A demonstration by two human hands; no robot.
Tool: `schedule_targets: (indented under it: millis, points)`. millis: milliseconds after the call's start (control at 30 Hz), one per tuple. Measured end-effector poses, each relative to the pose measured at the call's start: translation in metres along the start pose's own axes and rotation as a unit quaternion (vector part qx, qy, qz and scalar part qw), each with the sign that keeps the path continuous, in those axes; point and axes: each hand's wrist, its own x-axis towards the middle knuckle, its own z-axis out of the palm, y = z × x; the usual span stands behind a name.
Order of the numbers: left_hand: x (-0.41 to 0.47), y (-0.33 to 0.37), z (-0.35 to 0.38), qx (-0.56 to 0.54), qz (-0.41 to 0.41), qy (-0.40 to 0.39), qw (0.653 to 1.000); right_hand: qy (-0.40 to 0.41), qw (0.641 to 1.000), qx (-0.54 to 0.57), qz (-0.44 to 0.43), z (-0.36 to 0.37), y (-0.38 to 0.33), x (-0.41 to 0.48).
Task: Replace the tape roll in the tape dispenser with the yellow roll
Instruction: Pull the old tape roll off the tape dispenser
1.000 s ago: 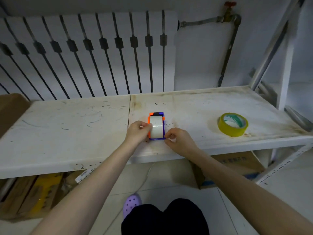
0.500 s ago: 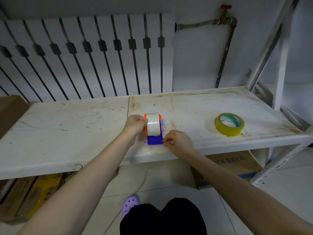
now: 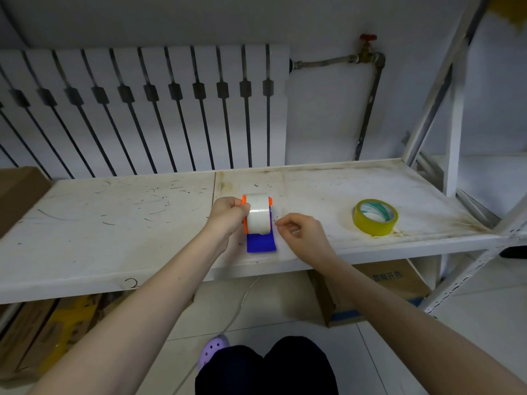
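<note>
A clear tape roll on an orange spool stands above the blue dispenser base near the front edge of the white shelf. My left hand pinches the spool's left end and holds the roll up. My right hand hovers just right of the dispenser, fingers loosely curled and apart, touching nothing. The yellow tape roll lies flat on the shelf further right.
A white radiator and a pipe with a red valve run behind the shelf. A brown box sits at the far left. Shelf uprights stand at right. Cardboard boxes lie below.
My left hand has lifted the clear roll with its orange spool up out of the blue base. My right hand has let go of the dispenser's front and drawn slightly right.
</note>
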Motion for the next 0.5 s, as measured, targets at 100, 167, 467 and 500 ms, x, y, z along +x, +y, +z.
schedule_targets:
  millis: [100, 167, 467, 500]
  points:
    - [-0.007, -0.002, 0.004, 0.002, 0.012, -0.008, 1.0, 0.026, 0.998, 0.044, 0.021, -0.005, -0.016, 0.0]
    - [-0.01, -0.004, 0.006, 0.003, 0.015, -0.014, 1.0, 0.034, 0.998, 0.04, 0.022, -0.005, -0.021, 0.0]
    - [-0.019, -0.009, 0.004, -0.024, 0.005, -0.018, 1.0, 0.007, 0.995, 0.073, 0.062, -0.002, -0.019, -0.002]
    - [-0.019, -0.009, 0.004, -0.029, 0.004, -0.016, 0.999, 0.005, 0.994, 0.087, 0.073, -0.002, -0.019, -0.002]
